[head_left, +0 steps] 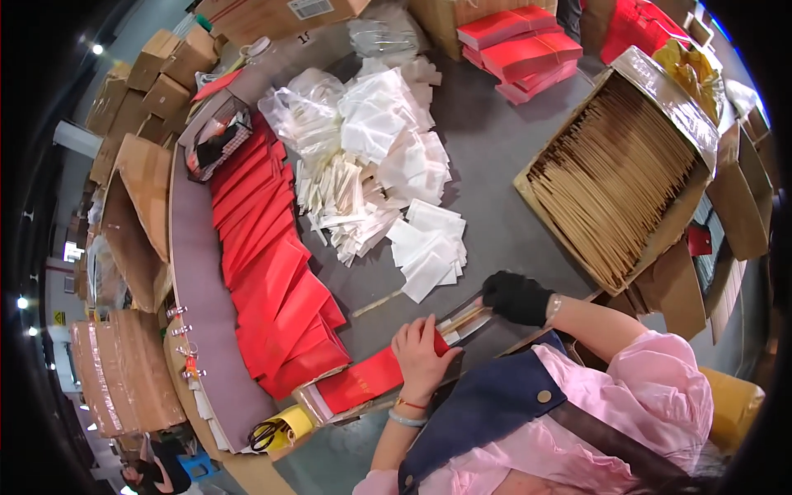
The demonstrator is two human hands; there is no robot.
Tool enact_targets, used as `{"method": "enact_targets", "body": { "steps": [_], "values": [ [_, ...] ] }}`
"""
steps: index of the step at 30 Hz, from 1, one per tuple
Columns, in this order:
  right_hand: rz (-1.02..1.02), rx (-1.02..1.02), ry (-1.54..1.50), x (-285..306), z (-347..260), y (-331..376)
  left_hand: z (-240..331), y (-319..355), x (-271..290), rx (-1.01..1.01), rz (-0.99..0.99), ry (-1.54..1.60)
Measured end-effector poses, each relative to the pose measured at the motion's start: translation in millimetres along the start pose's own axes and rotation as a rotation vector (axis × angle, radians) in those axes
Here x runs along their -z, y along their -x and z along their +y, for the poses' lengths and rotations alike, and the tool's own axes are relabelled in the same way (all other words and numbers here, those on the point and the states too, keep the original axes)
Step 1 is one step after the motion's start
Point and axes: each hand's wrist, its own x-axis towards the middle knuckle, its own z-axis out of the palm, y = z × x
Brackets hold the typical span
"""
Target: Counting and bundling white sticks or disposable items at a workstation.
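Note:
My bare left hand point(422, 355) is closed around the open end of a long red paper sleeve point(363, 381), which lies near the table's front edge. My right hand point(516, 299), in a black glove, pinches a bundle of thin wooden sticks point(464, 320) together with a flat white piece. The bundle's left end meets the sleeve's mouth beside my left fingers; how far it reaches inside is hidden. Beyond my hands lie loose white packets point(429, 247), and a single thin stick point(378, 304) rests on the grey table point(495, 165).
Overlapping red sleeves point(280, 305) fill the left side. A carton point(528, 202) full of thin brown sticks stands at right. Red bundles point(528, 54) are stacked at the back. White packets and plastic bags point(305, 107) heap mid-table. Scissors point(264, 435) sit in a yellow holder point(293, 421).

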Motion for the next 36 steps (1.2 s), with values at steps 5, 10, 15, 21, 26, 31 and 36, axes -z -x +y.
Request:
{"method": "enact_targets", "body": {
  "steps": [5,10,15,21,26,31,36],
  "values": [
    [0.074,-0.239,0.036,-25,15,16,-6,5,-5,-0.015,-0.040,-0.009],
    [0.070,0.014,-0.415,-44,-50,-27,-4,-14,4,-0.062,-0.131,0.092],
    [-0.166,-0.016,0.239,11,-49,-23,17,-32,41,-0.202,-0.441,-0.152],
    [0.142,-0.067,0.287,58,-41,-13,-57,-55,147,-0.172,-0.014,-0.261],
    [0.046,-0.115,0.362,46,-48,-7,-65,-11,73,0.248,0.296,-0.097],
    [-0.089,-0.134,0.416,46,-59,-9,-25,28,-10,0.493,0.049,0.020],
    [-0.162,-0.041,0.453,43,-57,-12,-37,30,-12,0.464,0.096,0.107]
  ]
}}
